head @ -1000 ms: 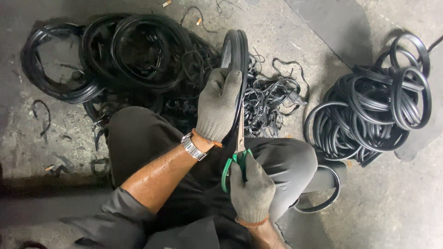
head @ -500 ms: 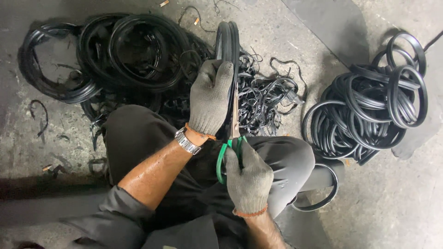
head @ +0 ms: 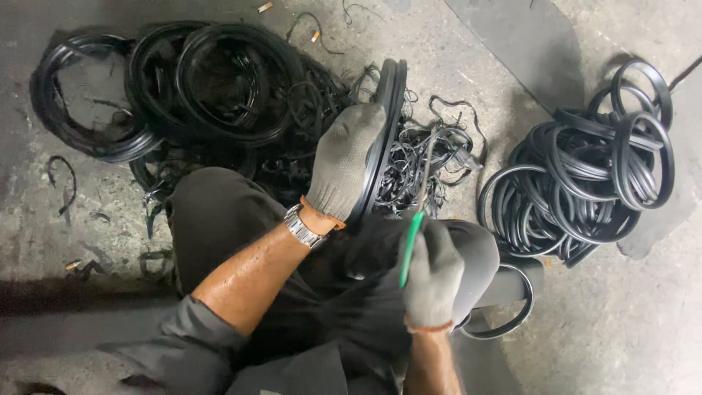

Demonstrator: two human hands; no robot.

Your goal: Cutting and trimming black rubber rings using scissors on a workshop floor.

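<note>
Hands gloved: left (head: 344, 164) grips upright rubber ring (head: 384, 124), right (head: 433, 274) clasps green-handled scissors (head: 411, 245).

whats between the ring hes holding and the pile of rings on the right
In the head view, a tangle of thin black trimmings on the concrete floor lies between the held ring and that pile.

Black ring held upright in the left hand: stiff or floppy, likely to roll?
Probably fairly stiff: the black ring keeps its round form on edge under the gloved left hand. It looks like rubber, so likely some flex and good grip. Released upright, it might roll or topple.
</note>
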